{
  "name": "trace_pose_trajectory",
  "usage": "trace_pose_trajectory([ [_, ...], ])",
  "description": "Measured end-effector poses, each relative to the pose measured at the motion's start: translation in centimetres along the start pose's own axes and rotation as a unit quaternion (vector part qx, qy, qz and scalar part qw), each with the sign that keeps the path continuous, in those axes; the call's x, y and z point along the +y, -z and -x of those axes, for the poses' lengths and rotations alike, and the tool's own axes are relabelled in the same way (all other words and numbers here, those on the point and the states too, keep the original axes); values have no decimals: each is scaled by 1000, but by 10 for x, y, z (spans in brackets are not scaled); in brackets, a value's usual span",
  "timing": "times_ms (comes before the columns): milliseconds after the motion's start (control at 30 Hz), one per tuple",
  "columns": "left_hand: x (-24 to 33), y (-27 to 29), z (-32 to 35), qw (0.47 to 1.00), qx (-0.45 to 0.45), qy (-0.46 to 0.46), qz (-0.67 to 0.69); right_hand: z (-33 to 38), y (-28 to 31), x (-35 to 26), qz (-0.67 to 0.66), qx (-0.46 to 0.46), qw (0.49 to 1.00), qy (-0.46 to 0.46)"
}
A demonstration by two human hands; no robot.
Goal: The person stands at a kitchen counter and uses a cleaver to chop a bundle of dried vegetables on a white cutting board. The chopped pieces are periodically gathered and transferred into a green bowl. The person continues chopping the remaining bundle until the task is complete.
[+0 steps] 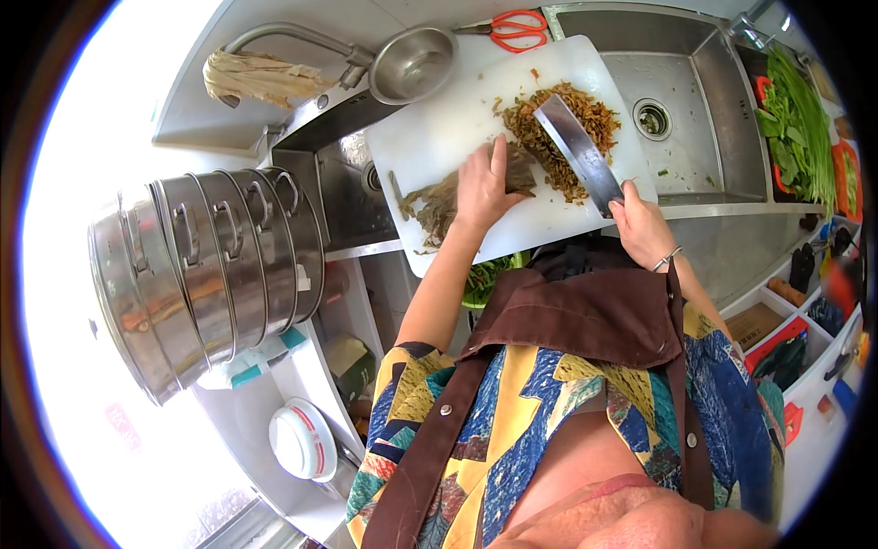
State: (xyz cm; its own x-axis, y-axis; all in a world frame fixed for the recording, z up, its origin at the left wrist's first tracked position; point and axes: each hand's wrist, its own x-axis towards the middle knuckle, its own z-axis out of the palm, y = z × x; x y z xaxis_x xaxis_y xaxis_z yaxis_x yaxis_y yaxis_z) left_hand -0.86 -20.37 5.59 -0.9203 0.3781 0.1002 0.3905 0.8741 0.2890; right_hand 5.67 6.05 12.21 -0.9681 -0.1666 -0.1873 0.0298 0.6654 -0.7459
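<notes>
A white cutting board lies across the divider between two steel sinks. My left hand presses down on a long dark bunch of pickled greens, thumb stretched to the right and the other fingers pointing away. In my right hand is the handle of a cleaver, its broad blade tilted up to the left. The blade is over a heap of chopped pickled greens and hides part of it. Between blade and left hand, the uncut bunch meets the chopped pieces.
A steel bowl and red-handled scissors are behind the board. A faucet with a cloth arches at the far left. Stacked steamer pots stand left. Leafy greens lie right of the right sink. A green basket sits below the board.
</notes>
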Motion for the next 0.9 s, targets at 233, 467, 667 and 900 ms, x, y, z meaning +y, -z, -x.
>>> trace_pose_trajectory([
  [233, -8, 2, -5, 995, 19, 95, -35, -4, -13, -3, 47, -50, 998, 9],
  [467, -1, 25, -7, 997, 55, 30, 34, -15, -12, -24, 98, -70, 993, -9],
  [667, -12, 16, -4, 983, 113, 2, 145, -29, -8, -42, 108, -85, 990, -13],
  [900, 0, -8, -5, 981, 189, -46, 19, -43, -8, -48, 176, -93, 980, 14],
])
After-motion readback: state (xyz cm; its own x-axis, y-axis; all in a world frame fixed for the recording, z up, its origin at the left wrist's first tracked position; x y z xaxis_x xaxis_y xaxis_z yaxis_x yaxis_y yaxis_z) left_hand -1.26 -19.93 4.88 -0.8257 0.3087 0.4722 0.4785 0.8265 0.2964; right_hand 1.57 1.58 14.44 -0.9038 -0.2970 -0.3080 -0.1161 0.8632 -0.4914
